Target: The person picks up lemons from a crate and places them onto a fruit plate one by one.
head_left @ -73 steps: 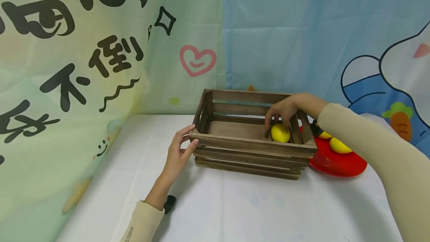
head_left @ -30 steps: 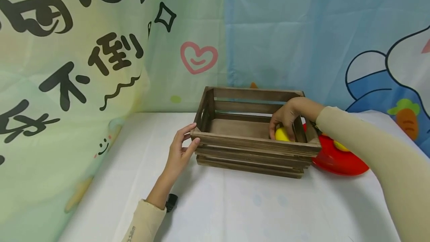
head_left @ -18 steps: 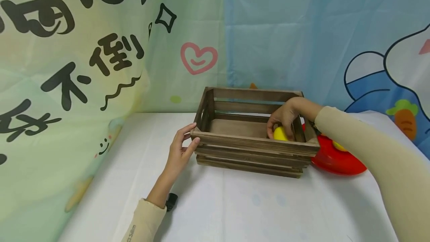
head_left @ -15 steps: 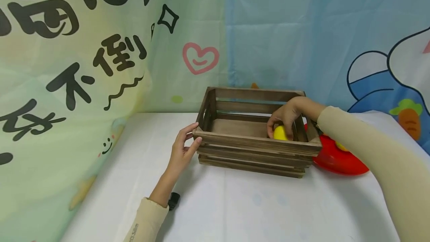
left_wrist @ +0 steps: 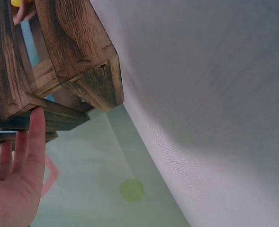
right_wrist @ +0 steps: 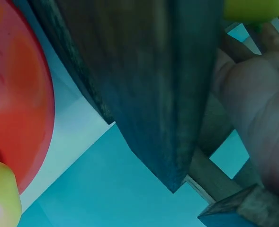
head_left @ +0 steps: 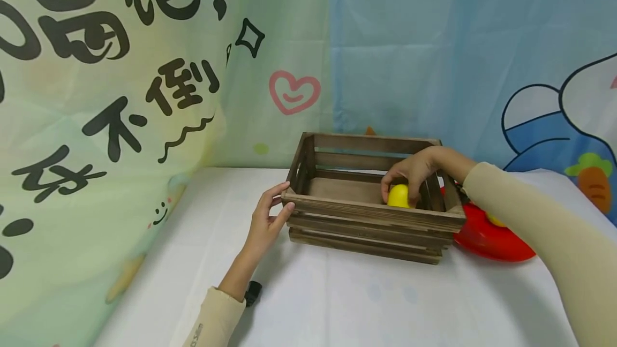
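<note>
A slatted wooden crate (head_left: 373, 218) stands on the white table. My left hand (head_left: 270, 218) grips its near left corner, thumb on the front and fingers at the left end; the left wrist view shows those fingers (left_wrist: 36, 137) stretched out, one tip at the crate's corner (left_wrist: 30, 101). Inside the crate at the right, my right hand (head_left: 409, 173) holds a smooth yellow fruit (head_left: 398, 196) between thumb and fingers. The front slats hide part of the fruit. In the right wrist view the fruit (right_wrist: 255, 9) shows at the top edge, with the palm (right_wrist: 253, 104) below it.
Right of the crate lies a red plate (head_left: 496, 242) bearing yellow fruit (head_left: 495, 220), partly covered by my right sleeve (head_left: 535, 229). A black wrist-worn device (head_left: 253, 292) is at my left wrist. Printed cloth (head_left: 395, 68) hangs behind the table.
My right hand reached down from above the yellow fruit and took hold of it, then shifted slightly left with it. My left hand keeps its place on the corner. The head view tilted slightly.
</note>
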A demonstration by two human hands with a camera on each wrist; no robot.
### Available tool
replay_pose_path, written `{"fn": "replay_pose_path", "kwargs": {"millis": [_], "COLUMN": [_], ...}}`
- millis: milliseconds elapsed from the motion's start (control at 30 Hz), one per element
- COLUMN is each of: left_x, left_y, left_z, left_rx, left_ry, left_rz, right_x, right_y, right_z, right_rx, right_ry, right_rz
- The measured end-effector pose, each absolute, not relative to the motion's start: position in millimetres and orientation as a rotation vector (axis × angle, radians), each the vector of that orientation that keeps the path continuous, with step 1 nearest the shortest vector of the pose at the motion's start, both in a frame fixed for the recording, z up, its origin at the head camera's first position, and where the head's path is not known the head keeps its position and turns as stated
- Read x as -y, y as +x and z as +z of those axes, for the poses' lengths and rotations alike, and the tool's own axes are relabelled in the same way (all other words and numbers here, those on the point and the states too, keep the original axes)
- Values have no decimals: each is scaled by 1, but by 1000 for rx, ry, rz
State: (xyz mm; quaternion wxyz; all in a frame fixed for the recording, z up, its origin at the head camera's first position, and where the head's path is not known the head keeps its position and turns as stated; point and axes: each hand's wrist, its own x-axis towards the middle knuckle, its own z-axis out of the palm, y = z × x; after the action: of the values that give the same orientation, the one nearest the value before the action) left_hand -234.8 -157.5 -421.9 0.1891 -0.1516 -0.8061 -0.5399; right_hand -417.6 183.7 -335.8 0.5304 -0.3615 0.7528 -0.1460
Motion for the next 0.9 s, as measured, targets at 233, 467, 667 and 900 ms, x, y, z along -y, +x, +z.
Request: {"fn": "replay_pose_path", "kwargs": {"millis": [233, 467, 667, 900], "left_x": [158, 157, 156, 156], "left_y": [-236, -234, -234, -234], "left_z": [-421, -425, -423, -423], "left_rx": [2265, 2267, 2272, 2257], "left_ry": [-428, -436, -418, -429], "left_rz": [-1500, -1515, -1507, -1499], "right_x": [-184, -189, -192, -199], "right_y": [-413, -407, -406, -405], "right_z": [-334, -331, -326, -317], "right_rx": [-1795, -1855, -1862, -1857], "right_ry": [-908, -930, -968, -1059], "right_rz": [-416, -437, -564, -750]}}
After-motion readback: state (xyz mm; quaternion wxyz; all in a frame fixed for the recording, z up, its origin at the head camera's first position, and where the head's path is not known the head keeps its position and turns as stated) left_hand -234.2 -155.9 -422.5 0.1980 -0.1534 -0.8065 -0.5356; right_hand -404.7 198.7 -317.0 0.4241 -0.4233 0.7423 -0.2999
